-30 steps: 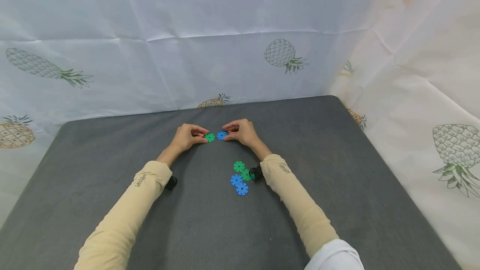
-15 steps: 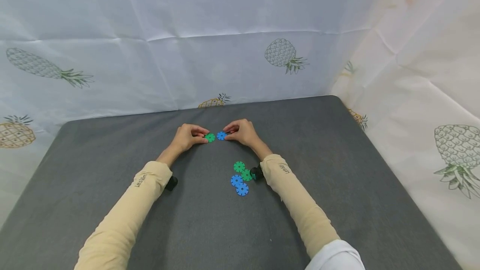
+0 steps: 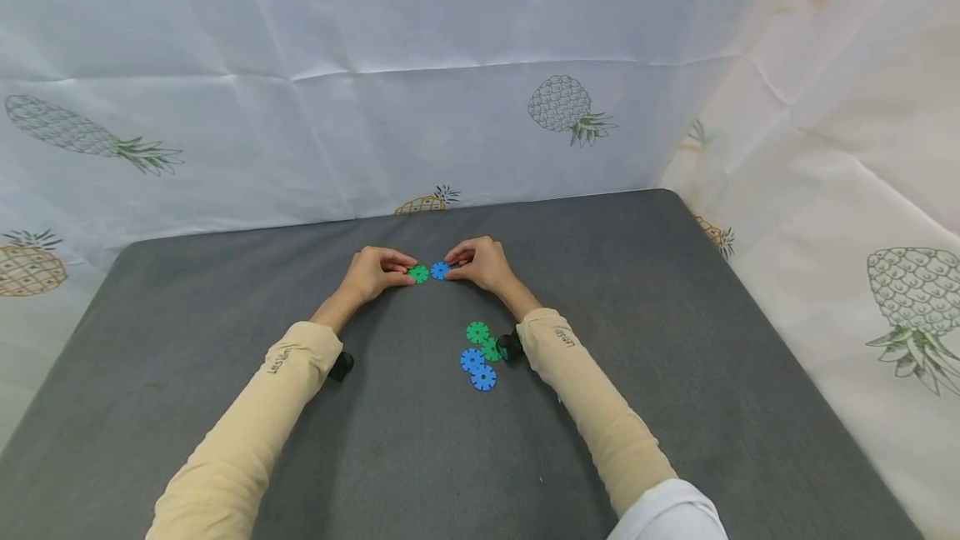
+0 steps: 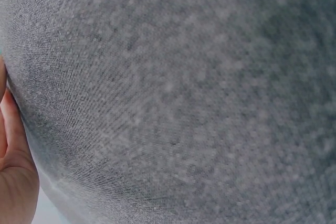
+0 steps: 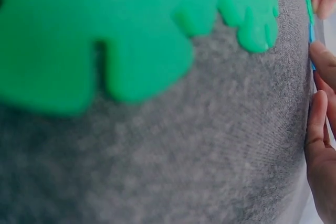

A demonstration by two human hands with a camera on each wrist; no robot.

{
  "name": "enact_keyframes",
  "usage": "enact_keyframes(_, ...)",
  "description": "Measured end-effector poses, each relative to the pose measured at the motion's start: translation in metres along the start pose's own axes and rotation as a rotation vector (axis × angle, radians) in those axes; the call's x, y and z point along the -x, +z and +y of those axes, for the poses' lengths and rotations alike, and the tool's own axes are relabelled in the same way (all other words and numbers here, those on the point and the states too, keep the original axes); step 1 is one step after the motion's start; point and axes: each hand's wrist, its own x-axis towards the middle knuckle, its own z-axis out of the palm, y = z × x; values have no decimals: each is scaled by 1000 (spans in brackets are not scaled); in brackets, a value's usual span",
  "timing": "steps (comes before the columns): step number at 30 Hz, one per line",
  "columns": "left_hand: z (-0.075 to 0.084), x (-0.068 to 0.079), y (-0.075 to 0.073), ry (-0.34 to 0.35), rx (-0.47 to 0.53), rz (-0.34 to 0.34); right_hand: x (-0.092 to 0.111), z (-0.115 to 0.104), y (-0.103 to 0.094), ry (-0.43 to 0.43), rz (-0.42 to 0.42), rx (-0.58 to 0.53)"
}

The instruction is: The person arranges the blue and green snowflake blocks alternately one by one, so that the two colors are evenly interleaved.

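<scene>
Toward the far side of the table, my left hand (image 3: 371, 273) pinches a green notched disc (image 3: 419, 274) between thumb and fingers. Facing it, my right hand (image 3: 483, 264) pinches a blue notched disc (image 3: 439, 271) by its right side. Both discs lie nearly flat, edge by edge, with a very narrow gap or contact I cannot tell apart. Only part of the hand (image 4: 16, 166) shows in the left wrist view, its disc out of sight. In the right wrist view the fingers (image 5: 317, 124) appear at the right edge.
Nearer me lie loose discs: a green one (image 3: 477, 332), another green one (image 3: 491, 349) partly hidden by the right wrist camera (image 3: 511, 346), and two blue ones, one (image 3: 472, 360) overlapping the other (image 3: 483, 378). A pineapple-print cloth (image 3: 450, 132) hangs behind the grey table (image 3: 420, 440).
The blue disc in my right hand has shifted slightly left, closer to the green one. My left hand stays almost in place, and the loose discs have not moved.
</scene>
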Motion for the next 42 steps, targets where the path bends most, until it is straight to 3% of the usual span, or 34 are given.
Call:
enact_keyframes(17,1,1,-1,-7,-15,4,-2,-3,5,10,9,47)
enact_keyframes(23,1,-1,-1,4,-20,1,-3,-2,1,8,-37,21)
enact_keyframes(27,2,-2,-1,0,-34,-4,-3,2,-6,-15,-105,-84)
enact_keyframes(35,2,-1,0,-14,-45,-8,5,17,-28,-30,-335,-484)
enact_keyframes(42,2,-1,-1,10,-33,-9,17,23,-40,-13,-369,-584)
